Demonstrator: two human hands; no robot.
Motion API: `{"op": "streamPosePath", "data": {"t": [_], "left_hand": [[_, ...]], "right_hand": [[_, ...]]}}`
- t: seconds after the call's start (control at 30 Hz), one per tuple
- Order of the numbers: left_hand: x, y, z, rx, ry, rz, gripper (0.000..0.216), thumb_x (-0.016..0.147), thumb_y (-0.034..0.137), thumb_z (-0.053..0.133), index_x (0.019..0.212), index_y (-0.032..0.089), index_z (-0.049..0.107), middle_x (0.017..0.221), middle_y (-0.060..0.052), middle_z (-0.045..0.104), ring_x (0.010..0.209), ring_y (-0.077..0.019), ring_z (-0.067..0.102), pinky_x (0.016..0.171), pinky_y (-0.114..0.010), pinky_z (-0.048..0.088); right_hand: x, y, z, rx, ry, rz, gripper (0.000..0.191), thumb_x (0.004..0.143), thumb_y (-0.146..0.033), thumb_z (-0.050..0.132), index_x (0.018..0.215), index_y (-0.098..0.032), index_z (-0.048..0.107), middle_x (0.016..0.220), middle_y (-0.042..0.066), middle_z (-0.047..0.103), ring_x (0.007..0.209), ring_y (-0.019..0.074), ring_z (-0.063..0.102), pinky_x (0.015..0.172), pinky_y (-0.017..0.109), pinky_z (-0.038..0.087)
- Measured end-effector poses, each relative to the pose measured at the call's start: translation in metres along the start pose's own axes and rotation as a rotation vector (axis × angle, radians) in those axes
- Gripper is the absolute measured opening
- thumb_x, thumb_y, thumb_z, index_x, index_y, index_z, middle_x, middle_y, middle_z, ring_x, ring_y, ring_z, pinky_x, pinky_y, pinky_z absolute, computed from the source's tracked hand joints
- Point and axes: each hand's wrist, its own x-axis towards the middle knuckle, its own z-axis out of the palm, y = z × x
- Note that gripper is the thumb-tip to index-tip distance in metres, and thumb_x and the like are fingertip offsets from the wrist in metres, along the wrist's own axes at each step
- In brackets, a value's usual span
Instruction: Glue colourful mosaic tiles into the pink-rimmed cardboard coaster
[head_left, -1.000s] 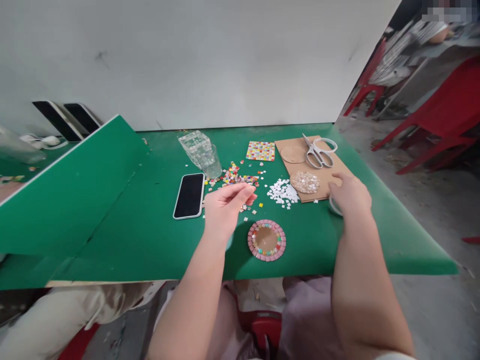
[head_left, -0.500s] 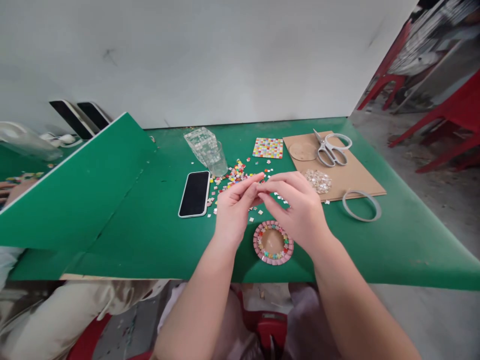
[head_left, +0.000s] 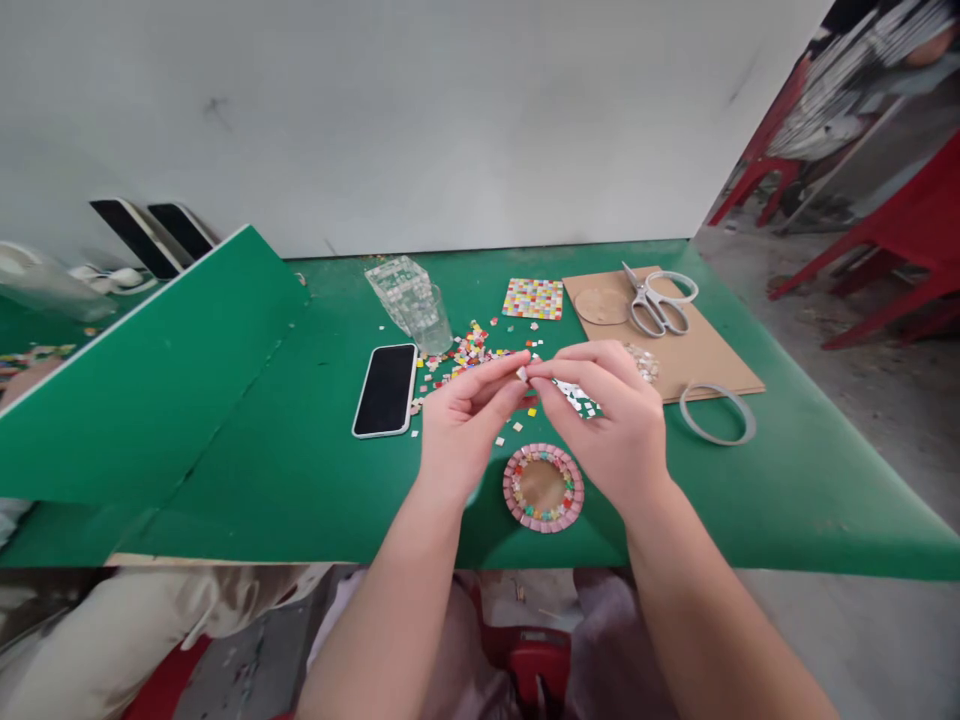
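A small white mosaic tile (head_left: 522, 374) shows between the meeting fingertips of both hands, above the table. My left hand (head_left: 463, 425) pinches it between thumb and forefinger, and my right hand (head_left: 611, 425) grips at its right side with thumb and fingertips. Just below them lies a round coaster (head_left: 543, 520) with pink tiles around its rim, an inner ring of small coloured pieces and a bare tan centre. Behind the hands, loose coloured tiles (head_left: 472, 345) are scattered, partly hidden by the fingers. White tiles (head_left: 574, 395) lie under my right hand.
A phone (head_left: 385, 390) lies at left, near a clear cup (head_left: 431, 325) with a tile sheet in it. A coloured tile sheet (head_left: 532, 298) lies at the back. Scissors (head_left: 651, 305) rest on cardboard (head_left: 720, 365), beside a tape ring (head_left: 750, 425). A green divider (head_left: 165, 370) stands left.
My fingertips have parted slightly, and the white tile now shows between them. My right hand has shifted a little to the right. The view has drifted slightly.
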Motion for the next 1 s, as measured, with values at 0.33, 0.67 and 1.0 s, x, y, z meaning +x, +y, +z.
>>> {"op": "streamPosePath", "data": {"t": [0.33, 0.67, 1.0], "left_hand": [[-0.001, 0.003, -0.002, 0.009, -0.010, 0.072, 0.016, 0.072, 0.022, 0.071, 0.087, 0.025, 0.073, 0.081, 0.000, 0.075, 0.067, -0.0134, 0.070, 0.063, -0.022, 0.060], [-0.005, 0.005, -0.001, 0.170, 0.020, 0.154, 0.017, 0.070, 0.024, 0.072, 0.087, 0.026, 0.074, 0.082, 0.001, 0.075, 0.064, -0.0139, 0.070, 0.062, -0.024, 0.061], [-0.006, 0.009, -0.001, 0.234, 0.041, 0.215, 0.019, 0.069, 0.020, 0.073, 0.086, 0.028, 0.074, 0.085, 0.003, 0.074, 0.073, -0.0152, 0.071, 0.067, -0.023, 0.061]], "right_hand": [[0.003, -0.009, -0.008, 0.021, -0.014, -0.009, 0.009, 0.078, -0.012, 0.061, 0.079, -0.019, 0.066, 0.076, 0.003, 0.064, 0.073, 0.0136, 0.059, 0.065, 0.029, 0.050], [0.005, -0.010, -0.015, 0.048, -0.072, 0.040, 0.008, 0.079, -0.014, 0.061, 0.078, -0.019, 0.067, 0.077, 0.002, 0.066, 0.075, 0.0132, 0.062, 0.066, 0.028, 0.051], [0.005, -0.010, -0.015, 0.051, -0.081, 0.050, 0.007, 0.079, -0.014, 0.061, 0.078, -0.018, 0.067, 0.077, 0.003, 0.066, 0.075, 0.0134, 0.062, 0.065, 0.027, 0.051]]}}
